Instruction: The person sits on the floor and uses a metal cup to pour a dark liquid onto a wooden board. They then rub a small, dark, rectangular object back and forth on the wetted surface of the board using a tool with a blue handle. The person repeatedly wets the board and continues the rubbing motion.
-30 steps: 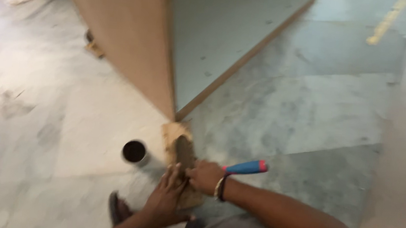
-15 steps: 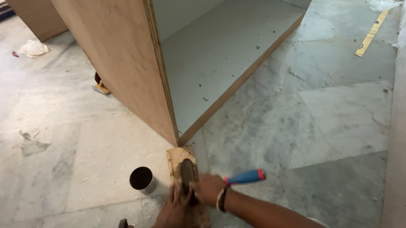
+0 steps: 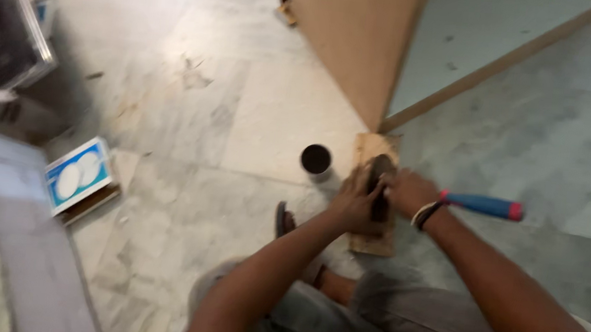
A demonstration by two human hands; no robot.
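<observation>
Two hands work over one small wooden block [image 3: 372, 244] on the marble floor [image 3: 194, 107]: the left hand [image 3: 355, 201] and the right hand [image 3: 409, 192] are both closed on one dark oblong object [image 3: 381, 184] lying on the block's top, blurred beyond closer identification. One blue-handled tool [image 3: 483, 205] lies just right of the right hand, and one dark round cup [image 3: 316, 160] stands just left of the left hand. Beyond both hands rises one plywood cabinet [image 3: 357, 36]; far left of them lies one blue-and-white box [image 3: 78, 177].
</observation>
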